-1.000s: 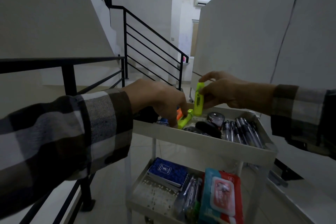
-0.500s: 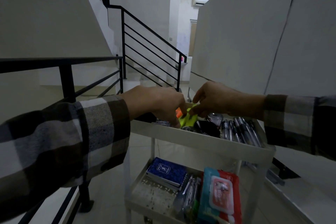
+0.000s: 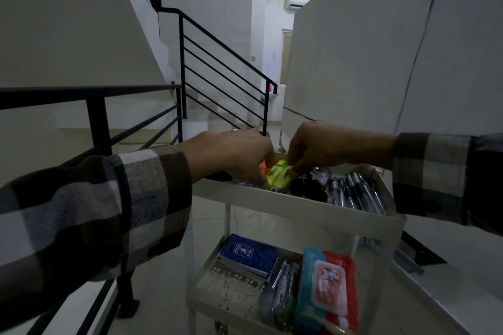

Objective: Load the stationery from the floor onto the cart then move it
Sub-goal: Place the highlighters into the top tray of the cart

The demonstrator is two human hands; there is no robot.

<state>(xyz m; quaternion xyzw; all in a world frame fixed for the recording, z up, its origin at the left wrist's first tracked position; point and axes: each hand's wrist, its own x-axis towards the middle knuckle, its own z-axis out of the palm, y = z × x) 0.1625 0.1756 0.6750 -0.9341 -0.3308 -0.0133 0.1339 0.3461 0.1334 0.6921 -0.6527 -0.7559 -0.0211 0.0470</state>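
Observation:
A white two-tier cart (image 3: 299, 202) stands in front of me. Both hands reach into its top tray. My left hand (image 3: 231, 155) has its fingertips down on a yellow-green highlighter (image 3: 274, 174). My right hand (image 3: 324, 148) pinches a second yellow-green highlighter (image 3: 286, 174) lying beside the first. An orange highlighter (image 3: 263, 166) peeks out behind my left fingers. Several clear pens (image 3: 356, 193), a black oval case (image 3: 309, 190) and a tape roll (image 3: 319, 173) also lie in the top tray.
The lower shelf carries a blue notebook (image 3: 246, 254), a pack of pens (image 3: 280, 285) and a red wet-wipes pack (image 3: 330, 288). A black stair railing (image 3: 98, 122) runs along the left. A white wall (image 3: 381, 62) is close on the right. Tiled floor lies ahead.
My right hand has lowered the upright yellow-green highlighter into the top tray beside the other one. My left hand stayed on the first highlighter. The view shifted slightly.

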